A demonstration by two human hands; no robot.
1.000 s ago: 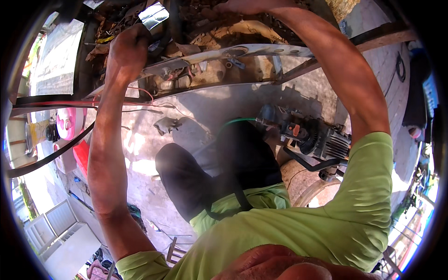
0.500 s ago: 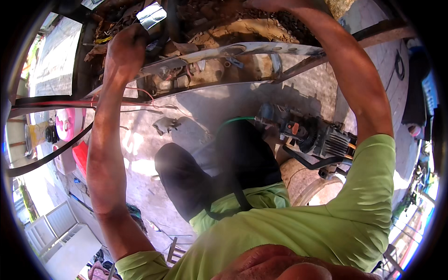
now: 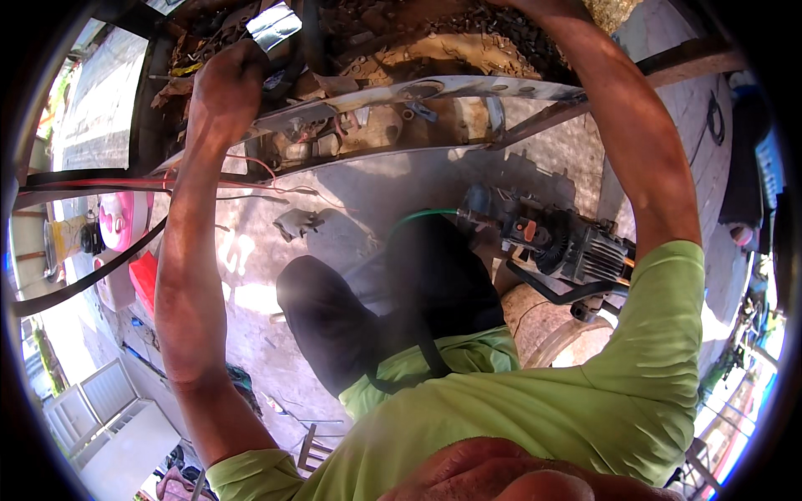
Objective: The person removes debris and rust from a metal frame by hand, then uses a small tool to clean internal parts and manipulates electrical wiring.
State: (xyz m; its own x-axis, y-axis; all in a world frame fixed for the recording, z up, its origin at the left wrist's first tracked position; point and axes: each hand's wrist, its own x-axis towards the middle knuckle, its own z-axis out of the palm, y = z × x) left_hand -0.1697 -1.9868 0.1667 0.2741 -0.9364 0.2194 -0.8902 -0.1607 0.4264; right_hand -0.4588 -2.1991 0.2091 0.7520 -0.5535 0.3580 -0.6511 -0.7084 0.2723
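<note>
My left hand [image 3: 230, 83] is curled closed at the dark frame near the top, beside a shiny silver piece [image 3: 274, 25]; what its fingers grip is hidden. My right hand [image 3: 520, 7] reaches to the top edge over a rusty, cluttered bed of metal bits [image 3: 447, 52], its fingers too hidden to read. Below both hands runs a perforated metal rail [image 3: 458, 85], with a rusty tray of small parts [image 3: 384, 123] beneath it. Thin red wires [image 3: 271, 171] hang beside my left forearm.
A compressor-like machine [image 3: 568, 250] with a green hose sits right of my knees beside a pale drum [image 3: 555, 334]. A rag-like object [image 3: 296, 224] lies on the concrete floor. Pink [image 3: 117, 219] and red containers [image 3: 144, 280], black cables and a pale rack [image 3: 92, 401] are at left.
My right hand and forearm have shifted rightward and toward the top edge, where the hand is now mostly cut off. My left hand has barely moved.
</note>
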